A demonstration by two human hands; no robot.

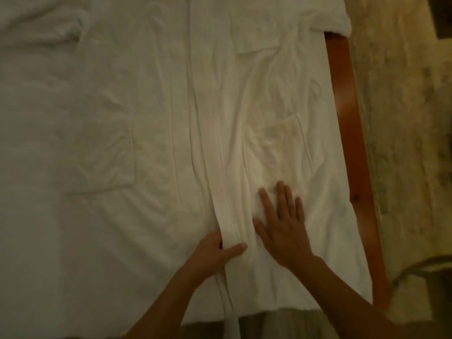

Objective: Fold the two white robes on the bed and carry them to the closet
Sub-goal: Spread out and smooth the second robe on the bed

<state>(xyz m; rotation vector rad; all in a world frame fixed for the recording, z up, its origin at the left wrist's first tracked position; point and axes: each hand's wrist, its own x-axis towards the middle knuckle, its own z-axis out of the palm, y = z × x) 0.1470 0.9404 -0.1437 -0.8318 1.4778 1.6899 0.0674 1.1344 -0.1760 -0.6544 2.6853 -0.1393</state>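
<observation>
Pinching a fold of robe, the left hand hides its fingers beneath; right hand lies flat.

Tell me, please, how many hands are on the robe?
2. The left hand grips a long fold of the white robe near its lower edge; the right hand presses flat just right of it. None seems hidden.

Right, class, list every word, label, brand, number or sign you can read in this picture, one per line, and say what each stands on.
There are none: no text can be read. The white towelling robe, gripped by the left hand and pressed by the right hand, shows no label, and the reddish-brown wooden bed rail and mottled beige carpet bear no writing.
</observation>
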